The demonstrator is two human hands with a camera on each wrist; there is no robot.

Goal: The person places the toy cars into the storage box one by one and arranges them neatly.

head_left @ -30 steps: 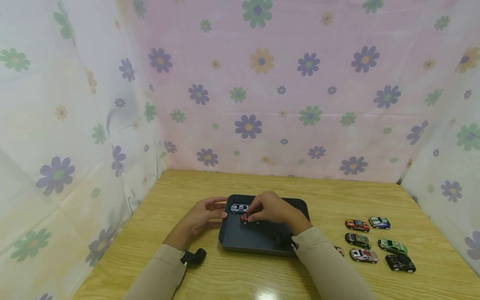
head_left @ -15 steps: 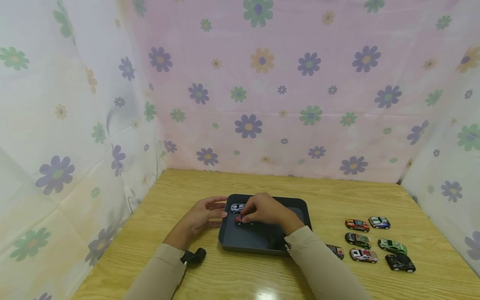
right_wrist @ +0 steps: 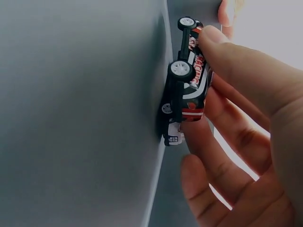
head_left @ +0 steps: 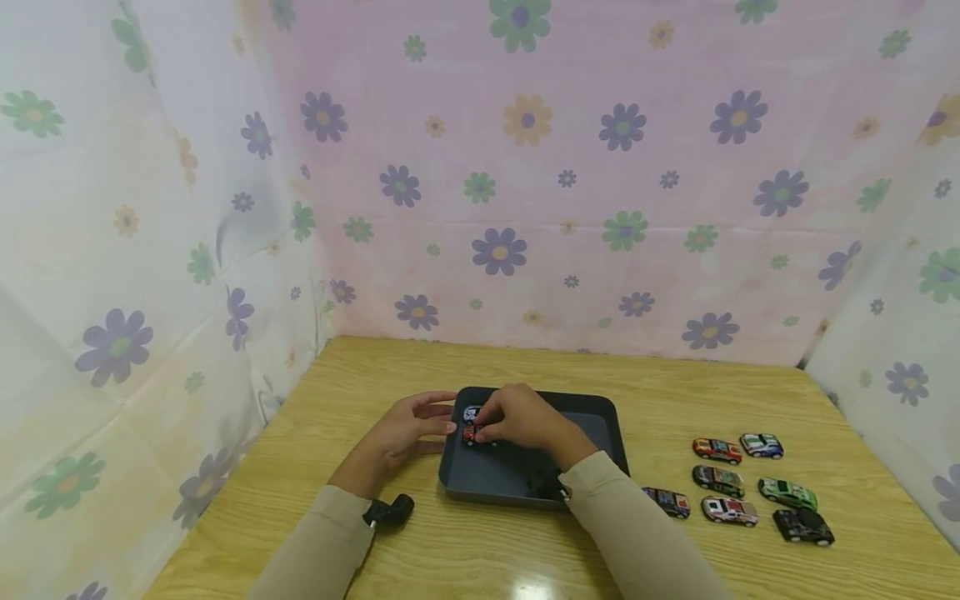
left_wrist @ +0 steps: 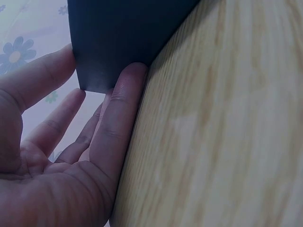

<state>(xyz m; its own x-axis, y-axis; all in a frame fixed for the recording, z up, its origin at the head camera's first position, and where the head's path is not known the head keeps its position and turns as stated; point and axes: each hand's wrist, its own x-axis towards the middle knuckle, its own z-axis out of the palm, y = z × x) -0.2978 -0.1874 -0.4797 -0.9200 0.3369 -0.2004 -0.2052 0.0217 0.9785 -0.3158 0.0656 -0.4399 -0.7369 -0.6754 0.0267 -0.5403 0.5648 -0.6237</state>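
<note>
My right hand (head_left: 531, 423) pinches a red and black toy car (right_wrist: 194, 78) between thumb and fingers, low inside the dark tray (head_left: 600, 408), near its left wall. White wheels and "racing" lettering show on the car's side in the right wrist view. Just beyond it stands a white and black toy car (head_left: 471, 413), partly hidden by my right fingers. My left hand (head_left: 405, 433) rests at the tray's left side, fingers fairly straight. In the left wrist view its fingertips (left_wrist: 132, 73) touch the tray's outer wall, one finger lying along the tabletop.
Right of the tray, several toy cars stand on the wooden table (head_left: 360, 550), among them a red and orange one (head_left: 717, 451), a green one (head_left: 787, 492) and a black one (head_left: 803, 527). A dark blue car (head_left: 667, 502) is closest to my right sleeve. Flowered cloth surrounds the table.
My right hand has slid left with the red and black car, bringing it closer to the tray's left wall. The sleeve now uncovers the dark blue car. My left hand stays put.
</note>
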